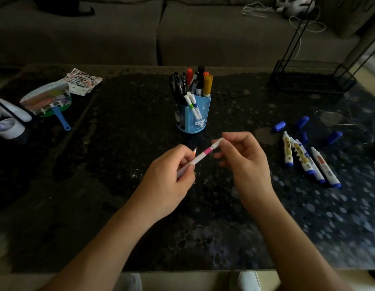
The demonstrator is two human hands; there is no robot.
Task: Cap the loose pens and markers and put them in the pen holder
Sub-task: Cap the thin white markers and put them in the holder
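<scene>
My left hand [174,169] grips the pink-banded pen [205,153] above the table [119,206], and my right hand [243,156] pinches its cap end. The pen holder [192,120] is well filled. Four uncapped markers [288,151] wait by the right edge.

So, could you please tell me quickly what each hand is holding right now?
Left hand: closed around the lower barrel of the white and pink pen.
Right hand: pinching the same pen's upper end.

L hand [169,175] & R hand [243,162] bare, forearms bare too. 2 white shoes [249,281] just below near edge of table [203,238], btwn the forearms, only partly seen.
</scene>
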